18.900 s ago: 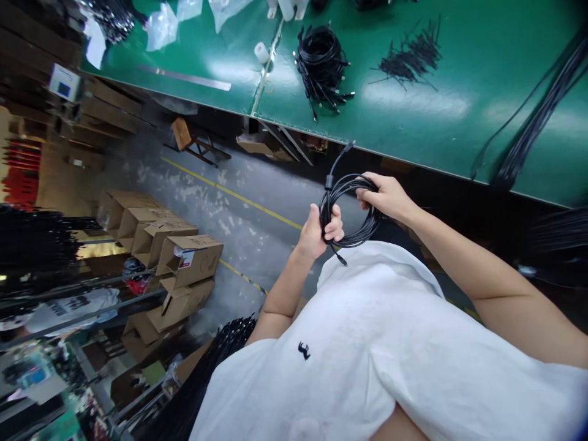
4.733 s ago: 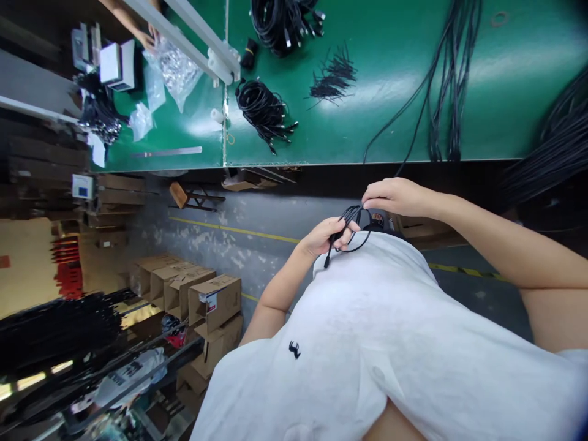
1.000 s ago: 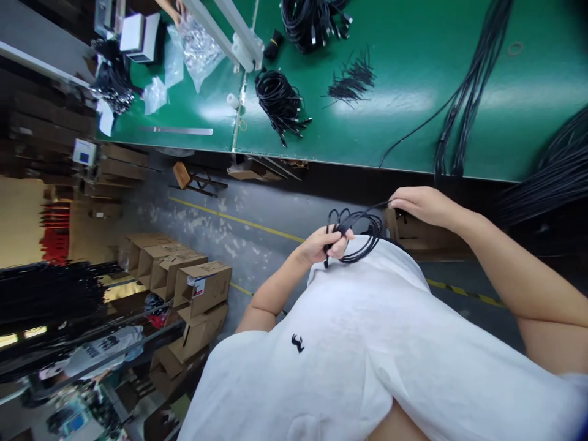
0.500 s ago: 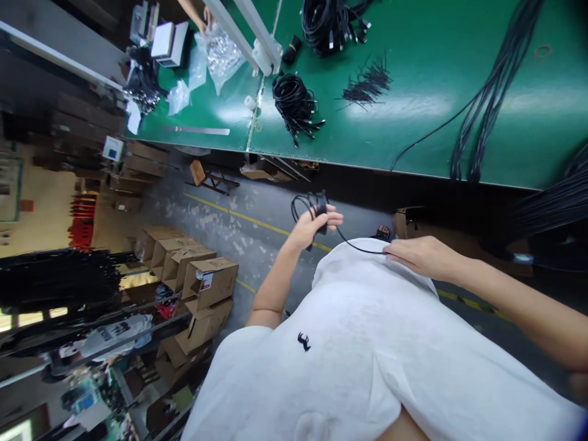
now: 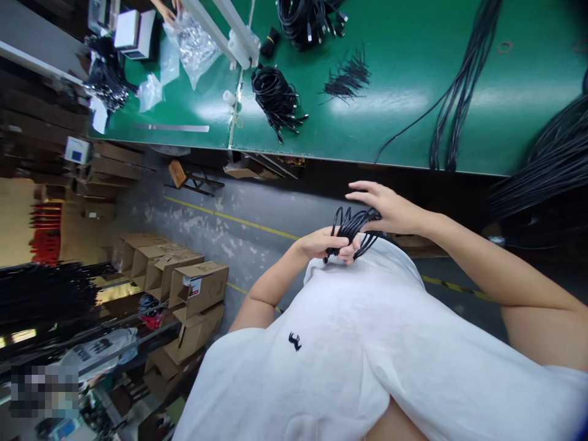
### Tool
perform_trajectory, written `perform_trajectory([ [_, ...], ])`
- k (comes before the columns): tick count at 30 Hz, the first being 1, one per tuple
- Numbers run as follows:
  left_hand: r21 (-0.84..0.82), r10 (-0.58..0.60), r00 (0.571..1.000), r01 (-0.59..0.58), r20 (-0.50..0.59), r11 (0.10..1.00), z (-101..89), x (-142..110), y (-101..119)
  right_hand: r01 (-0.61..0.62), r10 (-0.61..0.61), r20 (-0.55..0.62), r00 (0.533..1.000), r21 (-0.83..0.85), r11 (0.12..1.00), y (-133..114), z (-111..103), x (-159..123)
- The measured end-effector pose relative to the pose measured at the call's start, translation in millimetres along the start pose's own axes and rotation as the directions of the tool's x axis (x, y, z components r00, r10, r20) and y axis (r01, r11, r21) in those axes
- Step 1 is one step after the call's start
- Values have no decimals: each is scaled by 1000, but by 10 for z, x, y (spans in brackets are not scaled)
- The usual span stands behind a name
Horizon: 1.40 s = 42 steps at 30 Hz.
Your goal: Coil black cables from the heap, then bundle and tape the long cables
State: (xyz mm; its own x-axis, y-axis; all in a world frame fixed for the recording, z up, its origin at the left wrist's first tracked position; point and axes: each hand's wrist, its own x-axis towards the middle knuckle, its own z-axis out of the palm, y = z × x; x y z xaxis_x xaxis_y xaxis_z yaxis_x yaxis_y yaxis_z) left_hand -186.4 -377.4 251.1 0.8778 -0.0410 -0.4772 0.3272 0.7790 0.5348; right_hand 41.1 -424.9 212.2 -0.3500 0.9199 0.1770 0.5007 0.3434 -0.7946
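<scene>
A black cable [image 5: 353, 224], wound into a coil of several loops, is in front of my white shirt, above the floor. My left hand [image 5: 327, 243] is closed around the near part of the coil, thumb across the top. At the coil's right end is my right hand [image 5: 389, 207], its upper fingers stretched out and spread. Its lower fingers and thumb are partly hidden near the loops, and I cannot tell whether they touch the cable.
On the green table [image 5: 404, 116] lie cable bundles [image 5: 275, 98], a pile of short black ties [image 5: 348, 76] and long loose cables [image 5: 463, 92]. More cables [image 5: 546, 159] hang at the right edge. Cardboard boxes [image 5: 197, 285] stand at left. Another person's hand [image 5: 168, 12] is near a plastic bag [image 5: 195, 46].
The cable is now gathered into a fuller coil in my left hand, which has moved right. My right hand has moved up beside the coil and spread its fingers, no longer pinching the trailing cable.
</scene>
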Motion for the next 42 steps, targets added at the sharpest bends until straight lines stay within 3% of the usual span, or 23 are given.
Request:
perform_trajectory([
  [4, 37, -122, 986, 119, 110, 992, 63, 25, 45, 63, -81, 172, 982, 109, 992, -166, 114, 165],
  [8, 18, -49, 998, 50, -28, 999, 82, 48, 157, 1, 30, 181, 983, -170, 985, -302, 49, 267],
  [10, 32, 21, 994, -18, -106, 999, 77, 49, 213, -42, 69, 140, 988, -189, 981, -259, -16, 288],
  [13, 27, 136, 962, -134, -237, 991, 42, 53, 247, -203, 200, 84, 976, 29, 979, -77, -59, 276],
  [15, -17, 173, 928, -189, -329, 982, -4, 55, 237, -316, 309, 68, 949, 185, 930, 39, -29, 245],
  [19, -94, 198, 911, -247, -361, 964, -114, 6, 222, -399, 408, 48, 912, 341, 851, 99, 81, 189],
  [22, -3, 235, 926, -246, -294, 969, -173, -72, 286, -389, 406, 30, 913, 361, 847, 60, 93, 197],
  [26, 80, 181, 965, -169, -188, 982, -201, -111, 407, -327, 331, -28, 943, 99, 940, 10, -2, 259],
  [31, 1, 233, 937, -241, -260, 971, -142, -13, 398, -264, 253, -90, 963, -146, 953, -71, -137, 318],
  [33, -38, 282, 902, -311, -328, 950, -118, 21, 374, -256, 240, -139, 961, -111, 960, -78, -142, 326],
  [37, -145, 267, 845, -369, -463, 918, -118, 19, 375, -331, 351, -115, 929, 161, 930, -9, -30, 324],
  [39, -176, 224, 852, -341, -474, 924, -134, -11, 388, -358, 388, -113, 915, 214, 909, 18, 49, 322],
  [42, -154, 190, 887, -276, -420, 949, -155, -56, 385, -286, 284, -190, 940, 20, 958, -47, 117, 350],
])
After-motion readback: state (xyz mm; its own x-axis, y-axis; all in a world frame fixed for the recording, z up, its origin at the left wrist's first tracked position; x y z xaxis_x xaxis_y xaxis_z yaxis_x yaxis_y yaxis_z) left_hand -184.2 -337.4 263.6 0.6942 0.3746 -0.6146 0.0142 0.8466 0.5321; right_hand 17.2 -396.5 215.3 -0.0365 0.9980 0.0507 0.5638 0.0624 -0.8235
